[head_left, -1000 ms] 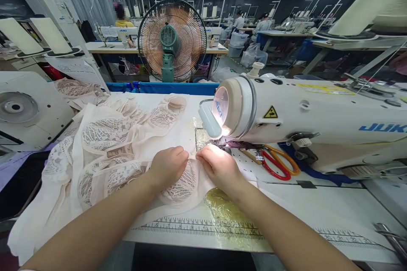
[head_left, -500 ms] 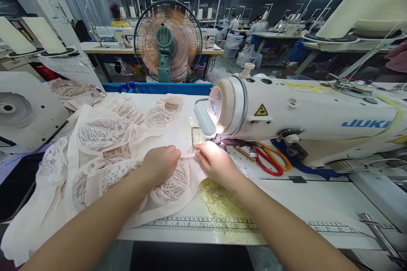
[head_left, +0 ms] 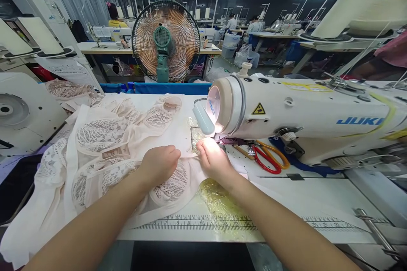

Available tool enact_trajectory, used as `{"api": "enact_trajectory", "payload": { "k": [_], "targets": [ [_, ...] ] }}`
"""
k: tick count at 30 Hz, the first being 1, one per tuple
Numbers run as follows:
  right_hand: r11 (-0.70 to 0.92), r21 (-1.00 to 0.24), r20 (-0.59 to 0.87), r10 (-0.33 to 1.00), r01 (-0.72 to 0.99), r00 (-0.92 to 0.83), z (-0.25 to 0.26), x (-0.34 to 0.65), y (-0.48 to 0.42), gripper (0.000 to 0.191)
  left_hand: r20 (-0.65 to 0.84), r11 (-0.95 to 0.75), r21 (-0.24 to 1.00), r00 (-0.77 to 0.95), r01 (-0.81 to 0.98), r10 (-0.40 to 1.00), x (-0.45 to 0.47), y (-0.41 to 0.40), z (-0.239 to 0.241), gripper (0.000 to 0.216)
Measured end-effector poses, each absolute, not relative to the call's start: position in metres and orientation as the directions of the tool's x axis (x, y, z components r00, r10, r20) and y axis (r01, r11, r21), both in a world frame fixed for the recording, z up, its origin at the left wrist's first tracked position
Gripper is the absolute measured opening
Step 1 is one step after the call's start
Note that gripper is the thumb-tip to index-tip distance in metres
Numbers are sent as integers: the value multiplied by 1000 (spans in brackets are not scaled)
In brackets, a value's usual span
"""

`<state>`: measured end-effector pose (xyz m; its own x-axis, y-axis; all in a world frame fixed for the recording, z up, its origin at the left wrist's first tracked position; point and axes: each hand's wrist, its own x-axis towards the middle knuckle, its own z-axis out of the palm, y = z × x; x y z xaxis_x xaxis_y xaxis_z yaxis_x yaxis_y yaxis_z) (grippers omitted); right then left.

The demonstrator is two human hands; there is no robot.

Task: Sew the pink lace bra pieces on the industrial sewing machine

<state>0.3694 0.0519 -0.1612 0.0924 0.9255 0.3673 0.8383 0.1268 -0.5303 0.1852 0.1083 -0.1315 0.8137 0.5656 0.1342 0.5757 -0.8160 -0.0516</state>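
Pale pink lace bras (head_left: 101,133) lie spread over the left half of the sewing table. My left hand (head_left: 161,163) is closed on the edge of the nearest bra (head_left: 171,184), left of the needle area. Close beside the sewing machine's head, my right hand (head_left: 212,154) is closed with its fingertips pinched at the end of the same fabric. A short stretch of that fabric runs between the two hands. The white JUKI sewing machine (head_left: 299,108) has its lamp lit above my right hand; the needle and presser foot are hidden behind the head and hand.
Red-handled scissors (head_left: 269,161) and orange-handled ones (head_left: 281,154) lie under the machine arm. A printed ruler (head_left: 190,222) runs along the table's front edge, near a yellowish film patch (head_left: 222,201). Behind the table stands a large fan (head_left: 165,42). Other people work farther back.
The view has shifted slightly. My right hand's fingers have drawn closer together at the fabric, and my left hand keeps its place.
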Motion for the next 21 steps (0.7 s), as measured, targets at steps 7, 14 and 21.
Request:
{"api": "enact_trajectory", "payload": {
  "k": [7,14,21],
  "targets": [
    [220,-709,244,968,670,-59,-158,373,49,20,148,-814,-45,810,579,568,184,111,-134,20],
    [165,-808,230,972,566,45,-152,366,47,6,287,-812,411,787,413,546,189,110,-142,28],
    [199,-812,246,969,549,13,-155,361,45,11,96,-504,799,758,327,645,201,111,-143,15]
  ]
}}
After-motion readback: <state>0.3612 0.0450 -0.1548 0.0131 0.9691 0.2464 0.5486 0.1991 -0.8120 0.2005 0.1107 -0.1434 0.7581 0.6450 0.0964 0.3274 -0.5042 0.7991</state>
